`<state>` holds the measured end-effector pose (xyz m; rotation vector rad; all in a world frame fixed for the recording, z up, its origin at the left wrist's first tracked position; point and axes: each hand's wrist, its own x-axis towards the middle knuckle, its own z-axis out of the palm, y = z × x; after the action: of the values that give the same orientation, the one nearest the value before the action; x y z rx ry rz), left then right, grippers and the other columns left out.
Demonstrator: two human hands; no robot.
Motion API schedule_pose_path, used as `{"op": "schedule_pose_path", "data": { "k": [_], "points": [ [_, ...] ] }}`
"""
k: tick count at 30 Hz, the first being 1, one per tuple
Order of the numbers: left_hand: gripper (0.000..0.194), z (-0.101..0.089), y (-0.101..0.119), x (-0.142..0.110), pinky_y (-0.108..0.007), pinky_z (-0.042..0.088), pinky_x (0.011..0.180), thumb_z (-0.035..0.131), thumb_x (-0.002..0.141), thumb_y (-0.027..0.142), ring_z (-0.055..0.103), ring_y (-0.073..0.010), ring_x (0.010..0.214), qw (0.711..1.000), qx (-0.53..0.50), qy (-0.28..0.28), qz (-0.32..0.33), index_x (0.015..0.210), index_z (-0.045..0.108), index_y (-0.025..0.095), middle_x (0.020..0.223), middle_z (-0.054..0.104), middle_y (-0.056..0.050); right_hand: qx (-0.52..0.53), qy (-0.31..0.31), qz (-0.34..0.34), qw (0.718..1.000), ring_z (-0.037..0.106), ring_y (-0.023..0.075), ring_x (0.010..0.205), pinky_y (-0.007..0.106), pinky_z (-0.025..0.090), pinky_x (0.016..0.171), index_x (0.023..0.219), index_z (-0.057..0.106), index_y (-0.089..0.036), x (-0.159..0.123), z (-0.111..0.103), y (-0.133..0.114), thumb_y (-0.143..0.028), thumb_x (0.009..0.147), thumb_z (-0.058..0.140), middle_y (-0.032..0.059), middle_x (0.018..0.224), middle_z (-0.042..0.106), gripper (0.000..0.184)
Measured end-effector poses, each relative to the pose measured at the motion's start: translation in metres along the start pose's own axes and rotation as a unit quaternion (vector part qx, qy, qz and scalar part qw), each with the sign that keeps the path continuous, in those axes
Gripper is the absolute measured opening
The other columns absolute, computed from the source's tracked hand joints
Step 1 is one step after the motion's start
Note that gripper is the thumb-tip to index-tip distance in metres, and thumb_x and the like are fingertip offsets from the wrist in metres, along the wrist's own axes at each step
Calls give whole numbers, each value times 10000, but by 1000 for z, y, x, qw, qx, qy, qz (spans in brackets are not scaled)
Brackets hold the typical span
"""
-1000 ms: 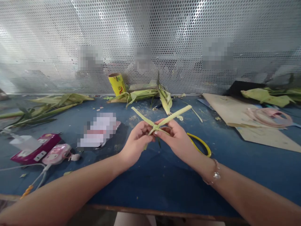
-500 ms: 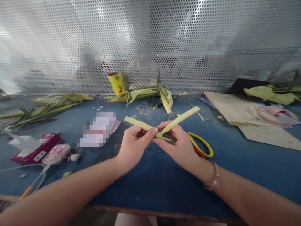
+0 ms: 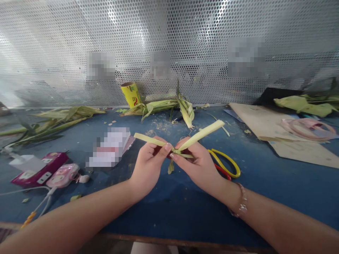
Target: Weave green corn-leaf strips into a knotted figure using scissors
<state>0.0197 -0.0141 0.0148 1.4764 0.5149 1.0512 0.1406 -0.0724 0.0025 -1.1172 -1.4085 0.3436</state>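
Observation:
Both my hands are closed on a folded strip of corn husk (image 3: pixel 202 135), held above the middle of the blue table. My left hand (image 3: pixel 149 161) pinches the left side, where a flat pale end sticks out to the upper left. With thumb and fingers my right hand (image 3: pixel 197 159) grips the other side, and a wider end points up to the right. Between the thumbs the husk is woven or knotted into a small bunch. A short greenish tail hangs below it. The yellow and red handles of scissors or pliers (image 3: pixel 233 162) lie beside my right hand.
Husked corn leaves (image 3: pixel 161 106) and a yellow tube (image 3: pixel 131 94) stand by the perforated metal screen. A phone-like blurred item (image 3: pixel 108 150), a purple power strip (image 3: pixel 50 164) and cables lie left. Brown card (image 3: pixel 262 123) and a pink tape roll (image 3: pixel 308 128) are right.
My hands have drawn slightly apart at the knot, the left one shifting a little left. The short tail below the knot now shows.

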Motion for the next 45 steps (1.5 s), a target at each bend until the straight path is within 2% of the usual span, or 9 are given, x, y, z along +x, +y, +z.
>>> {"op": "schedule_pose_path", "data": {
  "k": [11, 16, 19, 22, 25, 27, 33, 39, 45],
  "points": [
    [132, -1, -2, 5, -233, 423, 631, 607, 753, 254, 528, -94, 628, 998, -48, 18, -33, 666, 556, 169, 621, 557, 29, 25, -16, 76, 997, 532, 137, 666, 268, 439, 588, 746, 539, -203, -1, 0, 5, -302, 776, 581, 0, 732, 546, 112],
    [142, -5, -11, 12, -221, 440, 628, 629, 737, 287, 540, -89, 635, 999, -6, 40, -16, 687, 574, 165, 631, 574, 29, -45, -32, 22, 998, 548, 176, 859, 328, 439, 776, 856, 555, -208, 3, -4, 15, -271, 830, 509, 40, 892, 570, 82],
    [165, -3, -12, 13, -215, 468, 610, 624, 738, 330, 539, -83, 649, 996, -40, 73, -41, 727, 569, 175, 680, 572, 31, -82, 34, 23, 996, 520, 184, 911, 352, 414, 821, 962, 498, -212, 5, -7, 21, -260, 808, 536, 55, 956, 539, 166],
    [190, -1, -10, 12, -213, 500, 603, 609, 745, 366, 560, -87, 734, 993, -42, 100, -40, 787, 580, 184, 894, 589, 1, -121, 119, 26, 985, 489, 160, 751, 331, 421, 709, 854, 455, -217, 5, -11, 20, -256, 769, 576, 14, 819, 489, 154],
    [193, 0, -9, 11, -229, 521, 680, 600, 756, 356, 579, -98, 824, 992, -52, 110, -33, 863, 604, 196, 1038, 580, -18, -156, 41, -37, 986, 469, 144, 657, 328, 413, 695, 690, 453, -212, 3, -13, 12, -242, 791, 552, -18, 659, 473, 145],
    [211, 3, -9, 10, -252, 509, 771, 590, 770, 334, 589, -110, 869, 990, -80, 106, -56, 932, 613, 201, 998, 605, -24, -171, -24, -55, 984, 515, 164, 745, 343, 424, 741, 779, 524, -203, 1, -11, 8, -238, 779, 575, 14, 741, 555, 62],
    [155, 9, -9, 2, -297, 457, 860, 540, 799, 264, 583, -149, 940, 982, -153, 51, -101, 894, 632, 183, 931, 625, -37, -99, -49, 85, 990, 571, 178, 829, 350, 476, 772, 926, 528, -182, 1, 3, 14, -254, 763, 585, 65, 912, 599, 187],
    [171, 6, -8, -4, -302, 417, 920, 542, 676, 40, 502, -177, 1137, 983, -175, -56, -6, 767, 566, 183, 1204, 559, -42, 12, -50, 111, 992, 592, 148, 732, 290, 492, 652, 940, 495, -196, 1, 4, 17, -192, 778, 524, 39, 853, 615, 164],
    [310, 5, -14, 5, -309, 462, 861, 618, 652, 27, 569, -154, 1030, 998, -63, -7, 25, 859, 467, 202, 1042, 603, -40, 69, -39, 166, 983, 554, 128, 626, 273, 458, 596, 777, 458, -204, 5, -2, 22, -243, 773, 518, -12, 692, 549, 72]
  ]
}}
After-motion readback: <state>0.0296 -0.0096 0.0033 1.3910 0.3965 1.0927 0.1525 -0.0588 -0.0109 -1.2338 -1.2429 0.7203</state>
